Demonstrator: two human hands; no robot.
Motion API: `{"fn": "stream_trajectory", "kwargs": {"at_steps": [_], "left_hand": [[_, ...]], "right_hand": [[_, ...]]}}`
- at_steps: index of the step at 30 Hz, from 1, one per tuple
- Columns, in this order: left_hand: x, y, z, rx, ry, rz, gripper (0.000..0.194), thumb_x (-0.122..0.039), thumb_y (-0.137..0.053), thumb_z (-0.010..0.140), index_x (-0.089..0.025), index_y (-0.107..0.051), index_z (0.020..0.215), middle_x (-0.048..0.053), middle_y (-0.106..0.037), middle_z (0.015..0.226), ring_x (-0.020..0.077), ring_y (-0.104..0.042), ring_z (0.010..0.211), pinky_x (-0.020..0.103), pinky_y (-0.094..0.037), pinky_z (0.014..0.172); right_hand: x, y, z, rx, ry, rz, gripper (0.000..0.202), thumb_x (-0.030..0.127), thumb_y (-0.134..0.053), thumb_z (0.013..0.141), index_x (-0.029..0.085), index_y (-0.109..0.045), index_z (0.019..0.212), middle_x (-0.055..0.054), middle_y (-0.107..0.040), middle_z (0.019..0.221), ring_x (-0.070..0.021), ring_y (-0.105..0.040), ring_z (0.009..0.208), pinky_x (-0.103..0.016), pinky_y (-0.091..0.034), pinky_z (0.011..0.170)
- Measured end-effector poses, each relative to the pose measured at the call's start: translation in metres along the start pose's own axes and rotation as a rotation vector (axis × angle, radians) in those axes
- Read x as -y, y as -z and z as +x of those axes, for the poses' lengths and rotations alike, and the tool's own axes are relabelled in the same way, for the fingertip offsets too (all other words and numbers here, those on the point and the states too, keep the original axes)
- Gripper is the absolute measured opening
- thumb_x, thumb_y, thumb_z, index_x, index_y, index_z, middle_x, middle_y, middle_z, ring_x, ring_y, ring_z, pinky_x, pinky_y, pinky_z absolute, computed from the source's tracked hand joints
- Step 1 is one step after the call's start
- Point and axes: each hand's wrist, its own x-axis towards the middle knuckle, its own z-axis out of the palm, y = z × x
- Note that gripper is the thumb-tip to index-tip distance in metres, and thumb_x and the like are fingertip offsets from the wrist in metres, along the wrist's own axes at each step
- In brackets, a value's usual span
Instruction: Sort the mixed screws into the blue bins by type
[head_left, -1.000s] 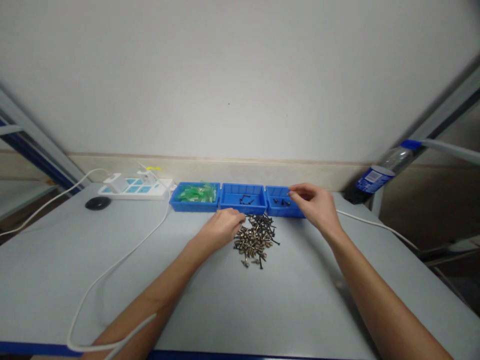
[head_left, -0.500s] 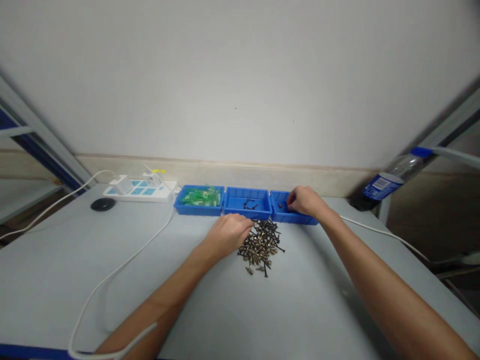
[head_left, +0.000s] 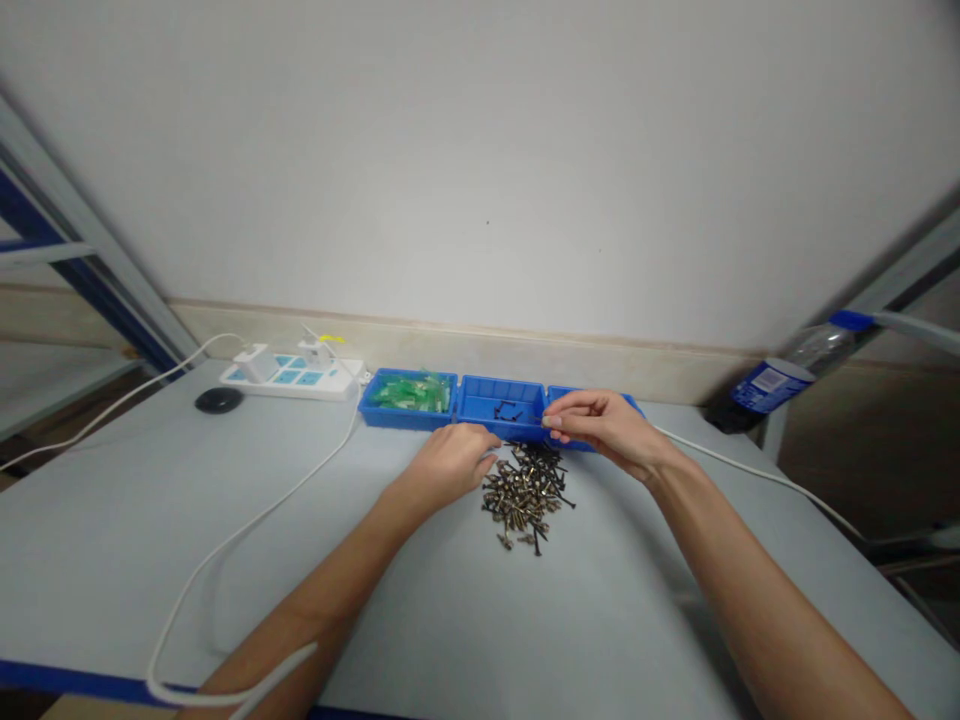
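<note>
A pile of dark and brassy screws [head_left: 525,490] lies on the grey table. My left hand [head_left: 456,462] is at the pile's upper left edge, its thumb and index finger apart with nothing visible between them. My right hand [head_left: 600,428] hovers over the front of the right blue tray [head_left: 559,392], fingers bent and fingertips close together; whether something small is between them cannot be made out. Several dark screws [head_left: 508,411] lie in the middle blue tray [head_left: 480,394]. Green pieces [head_left: 412,391] fill the left blue tray [head_left: 405,421].
A white power strip [head_left: 330,382] with plugs stands at the back left, near a black round object [head_left: 219,400]. A white cable [head_left: 247,525] crosses the table's left side. A bottle [head_left: 772,385] with a blue cap leans at the back right.
My right hand has come up out of the right tray and moved left toward the pile. My left hand's thumb and index finger have parted. The view has shifted slightly.
</note>
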Motion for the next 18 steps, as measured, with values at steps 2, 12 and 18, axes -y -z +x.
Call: {"fn": "stream_trajectory", "kwargs": {"at_steps": [2,12,18], "left_hand": [[0.001,-0.004,0.0,0.026,0.003,0.01,0.025,-0.021,-0.062,0.093,-0.016,-0.072,0.115,0.013,-0.074,0.11,0.0274,-0.069,0.105,0.039,-0.054,0.093],[0.002,-0.015,0.002,-0.013,-0.043,-0.004,0.015,-0.017,-0.058,0.095,-0.016,-0.07,0.103,0.008,-0.07,0.099,0.0227,-0.066,0.097,0.032,-0.051,0.087],[0.005,-0.015,0.003,0.023,-0.135,-0.025,0.017,-0.016,-0.054,0.097,-0.018,-0.069,0.106,0.006,-0.067,0.1,0.0206,-0.064,0.094,0.031,-0.051,0.085]], "right_hand": [[-0.004,-0.003,0.007,-0.125,0.039,0.03,0.026,0.035,-0.09,0.061,0.02,-0.08,0.08,-0.005,-0.077,0.074,-0.0152,-0.071,0.068,-0.027,-0.059,0.067],[-0.024,-0.012,-0.007,-0.331,0.184,-0.029,0.039,0.047,-0.085,0.064,0.015,-0.077,0.086,-0.008,-0.078,0.076,-0.018,-0.072,0.063,-0.032,-0.06,0.064],[-0.035,-0.013,-0.021,-0.3,0.141,-0.047,0.036,0.044,-0.084,0.066,0.015,-0.078,0.086,-0.009,-0.077,0.077,-0.0173,-0.07,0.061,-0.031,-0.058,0.061]]}}
